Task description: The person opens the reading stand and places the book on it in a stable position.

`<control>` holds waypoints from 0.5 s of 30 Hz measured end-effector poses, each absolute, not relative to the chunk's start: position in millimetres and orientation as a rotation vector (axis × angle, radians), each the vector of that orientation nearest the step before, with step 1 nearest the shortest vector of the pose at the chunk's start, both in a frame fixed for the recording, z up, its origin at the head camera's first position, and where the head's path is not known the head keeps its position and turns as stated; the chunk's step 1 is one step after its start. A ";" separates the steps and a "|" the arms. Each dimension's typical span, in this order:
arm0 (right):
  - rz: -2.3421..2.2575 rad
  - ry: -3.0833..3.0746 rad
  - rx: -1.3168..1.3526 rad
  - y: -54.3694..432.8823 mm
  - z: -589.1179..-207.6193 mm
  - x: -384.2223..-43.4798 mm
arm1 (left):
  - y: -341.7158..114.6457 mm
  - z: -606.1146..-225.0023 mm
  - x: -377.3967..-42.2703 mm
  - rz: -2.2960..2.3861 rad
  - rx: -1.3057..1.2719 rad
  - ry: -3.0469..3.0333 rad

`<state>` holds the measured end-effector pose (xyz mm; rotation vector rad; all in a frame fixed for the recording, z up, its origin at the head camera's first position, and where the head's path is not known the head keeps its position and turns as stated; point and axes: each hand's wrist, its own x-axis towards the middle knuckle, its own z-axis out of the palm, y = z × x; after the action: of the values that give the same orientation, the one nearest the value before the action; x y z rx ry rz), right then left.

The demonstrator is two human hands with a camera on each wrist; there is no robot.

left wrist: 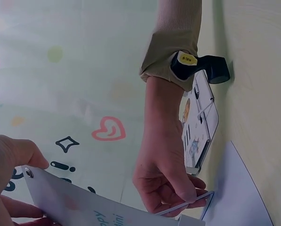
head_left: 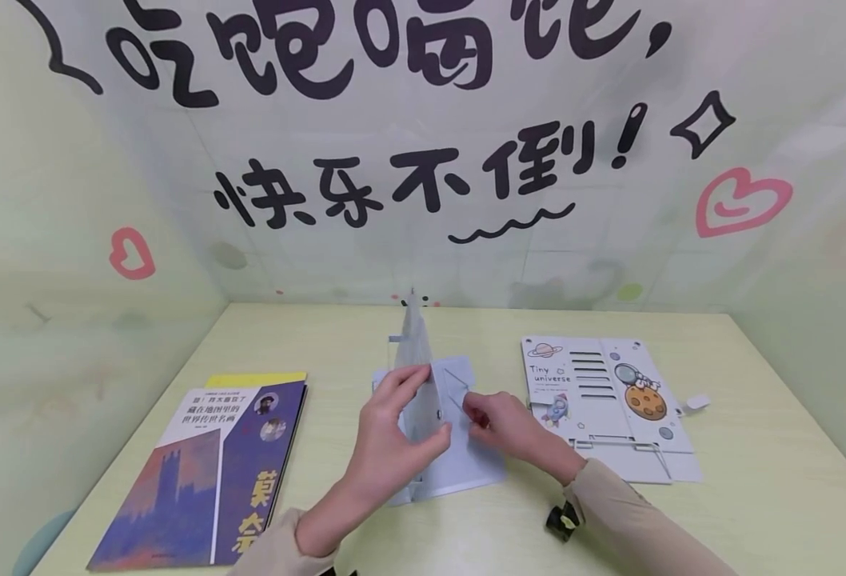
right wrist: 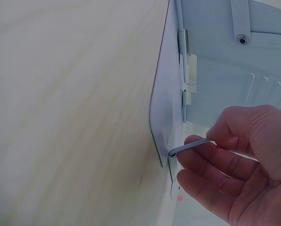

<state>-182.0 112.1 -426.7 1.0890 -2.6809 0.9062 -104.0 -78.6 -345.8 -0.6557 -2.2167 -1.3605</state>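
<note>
A light blue metal book stand (head_left: 466,472) lies on the table, its panel (left wrist: 69,200) raised nearly upright and seen almost edge-on in the head view. My left hand (head_left: 387,440) grips that panel by its near edge, thumb on one side and fingers on the other. On the right of the panel, my right hand (head_left: 512,428) pinches a thin metal support bar (right wrist: 192,146) between thumb and index finger. One end of the bar meets the flat base (right wrist: 161,113); the other three fingers are loosely bent below it.
A second book stand (head_left: 653,360), white with an astronaut and planet print, lies to the right. On the left are stacked books (head_left: 193,488) with a purple and white cover on top. A printed curtain (head_left: 365,264) stands behind the table (head_left: 740,480).
</note>
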 end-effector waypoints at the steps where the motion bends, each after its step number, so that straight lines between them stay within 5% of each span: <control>1: 0.910 -2.676 1.088 112.5 -427.0 -182.1 | -76.6 -345.7 -104.5 -1.363 -0.655 -2.222; 15: 1.019 -2.648 1.049 116.7 -429.0 -179.4 | -52.0 -347.8 -110.1 -1.365 -0.657 -2.310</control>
<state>-179.4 116.7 -429.0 1.0486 -2.6478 1.0190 -110.1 -52.0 -347.8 -0.6574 -2.3101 -1.3647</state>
